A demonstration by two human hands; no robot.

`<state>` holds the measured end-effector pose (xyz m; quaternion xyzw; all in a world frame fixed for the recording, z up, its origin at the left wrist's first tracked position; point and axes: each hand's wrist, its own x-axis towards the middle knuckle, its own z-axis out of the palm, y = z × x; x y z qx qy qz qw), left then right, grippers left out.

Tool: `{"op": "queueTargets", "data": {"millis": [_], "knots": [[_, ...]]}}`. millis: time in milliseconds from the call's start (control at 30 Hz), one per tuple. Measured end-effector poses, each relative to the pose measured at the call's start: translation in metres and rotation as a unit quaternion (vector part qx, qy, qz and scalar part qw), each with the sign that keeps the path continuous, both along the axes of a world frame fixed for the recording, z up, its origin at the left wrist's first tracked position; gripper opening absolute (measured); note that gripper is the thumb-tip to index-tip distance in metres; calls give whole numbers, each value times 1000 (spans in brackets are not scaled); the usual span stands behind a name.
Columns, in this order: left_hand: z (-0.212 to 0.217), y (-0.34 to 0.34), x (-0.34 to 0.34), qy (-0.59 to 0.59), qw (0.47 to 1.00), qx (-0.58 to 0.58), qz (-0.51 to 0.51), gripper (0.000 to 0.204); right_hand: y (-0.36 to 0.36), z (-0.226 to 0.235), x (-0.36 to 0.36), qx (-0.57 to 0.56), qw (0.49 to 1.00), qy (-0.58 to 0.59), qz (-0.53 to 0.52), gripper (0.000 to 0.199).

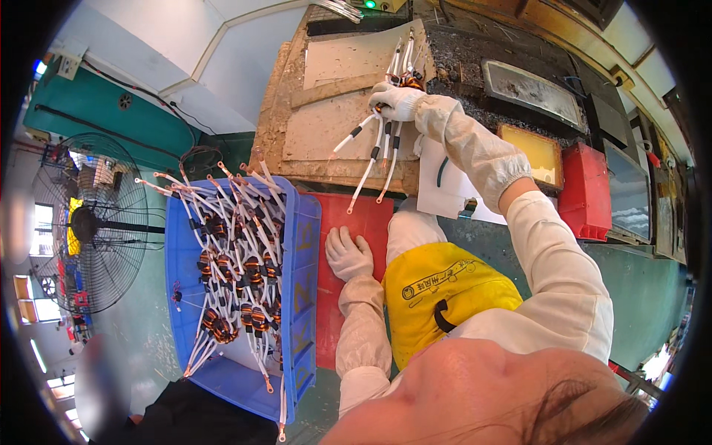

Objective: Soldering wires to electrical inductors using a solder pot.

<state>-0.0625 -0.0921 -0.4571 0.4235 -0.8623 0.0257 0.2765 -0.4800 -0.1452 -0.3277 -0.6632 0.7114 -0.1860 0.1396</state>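
1. Green floor and pale walls surround a worn workbench [273,130], with a standing fan [85,222] off to the left.
2. On the bench's near part lies a flat board [319,142]; a wire coil [412,79] with white leads [363,174] is held over it, close to the dark, crusted section.
3. The right hand [397,102], gloved, has its fingers curled firmly around the coil and its leads, leaving no visible gap. Gripping near the middle probably lets the leads hang free, with ends pointing both up and down.
4. The left hand [348,254], also gloved, is loosely spread over a red surface [354,216], with nothing visible in it; it seems to serve as a rest or balance.
5. Beside it, a blue crate [302,259] holds many similar coils [256,273], their leads poking past the rim, likely left loose for easy lifting out. It stands within the left hand's reach.
6. Farther right sit a yellow tray [535,157] and a red box [582,191].
7. The glove hides part of the held coil, so whether it is one piece or two is unclear. The left palm is out of sight. Dark clothing [211,415] at lower left is cut off, and the lower coils in the crate are buried.
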Motion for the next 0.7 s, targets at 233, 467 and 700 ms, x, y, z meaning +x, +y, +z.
{"op": "queueTargets", "data": {"millis": [233, 467, 700], "knots": [[-1, 0, 1, -1, 1000, 5, 7, 43, 16, 36, 21, -11, 994, 104, -10, 49], [-3, -2, 1, 5, 1000, -8, 1, 43, 100, 50, 111, -180, 981, -50, 55, 56], [-19, -4, 5, 39, 999, -15, -3, 46, 240, 50, 233, -16, 958, -278, 66, 43]]}}
